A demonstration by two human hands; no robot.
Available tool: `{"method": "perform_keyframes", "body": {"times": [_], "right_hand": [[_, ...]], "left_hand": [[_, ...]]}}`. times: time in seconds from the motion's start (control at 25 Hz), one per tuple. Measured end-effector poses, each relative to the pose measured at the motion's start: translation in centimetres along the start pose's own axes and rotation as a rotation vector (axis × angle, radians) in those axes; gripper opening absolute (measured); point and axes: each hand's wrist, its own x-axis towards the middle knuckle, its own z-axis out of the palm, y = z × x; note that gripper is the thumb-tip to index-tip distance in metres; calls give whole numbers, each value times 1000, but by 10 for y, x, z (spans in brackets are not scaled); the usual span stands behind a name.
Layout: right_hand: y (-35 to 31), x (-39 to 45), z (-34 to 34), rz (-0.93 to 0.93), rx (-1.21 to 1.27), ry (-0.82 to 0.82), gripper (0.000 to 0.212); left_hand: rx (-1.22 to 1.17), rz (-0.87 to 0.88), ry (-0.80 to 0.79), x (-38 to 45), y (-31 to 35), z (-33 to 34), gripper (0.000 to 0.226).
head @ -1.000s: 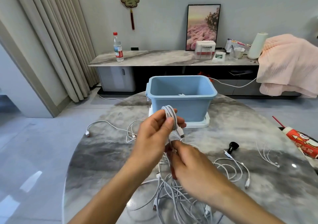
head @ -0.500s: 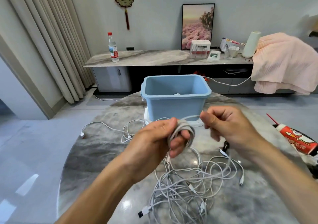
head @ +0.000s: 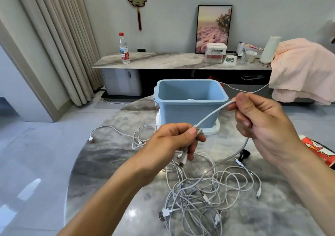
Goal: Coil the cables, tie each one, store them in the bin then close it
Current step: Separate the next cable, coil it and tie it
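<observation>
Coiling one cable (head: pixel 213 113): left hand (head: pixel 174 141) grips its bundle, right hand (head: pixel 261 119) pinches the free end; tangle (head: pixel 203 196) at 6 o'clock untied, bin (head: pixel 192 107) open

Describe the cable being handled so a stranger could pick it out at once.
Start at the blue bin on the marble table. Just before it, a grey cable stretches between the left hand and right hand. Unlike the tangled white cables below, it hangs lifted and taut.
</observation>
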Motion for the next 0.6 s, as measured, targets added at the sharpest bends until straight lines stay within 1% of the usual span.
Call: {"method": "perform_keyframes", "body": {"times": [0.08,0.16,0.2,0.24,0.28,0.32,0.36,0.4,0.44,0.48,0.52,0.56,0.6], "right_hand": [[18,0,2,24,-116,61,31],[44,-11,15,30,-302,67,31],[59,-22,25,14,-404,19,31],[72,-34,37,15,-494,-67,29],[81,-48,51,51,-554,-187,23],[84,-59,64,108,-581,-322,18],[82,-67,75,159,-570,-423,15],[77,-71,82,196,-526,-470,14],[66,-70,83,221,-484,-468,15],[54,-67,80,227,-478,-453,17],[39,-65,77,224,-504,-461,20],[23,-62,72,216,-542,-484,24],[8,-59,64,184,-588,-507,30]], "left_hand": [[-182,16,-68,-3,3,1,34],[-435,6,-75,-4,6,5,32],[-582,-18,-39,-2,7,6,32],[-732,-45,30,0,6,5,32],[-823,-37,133,4,3,0,31],[-803,2,255,7,-1,-8,31],[-674,51,367,11,-4,-15,30],[-476,93,457,13,-7,-23,29],[-235,132,512,15,-13,-28,27],[43,180,528,14,-18,-30,24],[306,234,510,13,-24,-29,22],[529,283,469,11,-27,-28,23],[663,313,418,10,-29,-27,26]]}}
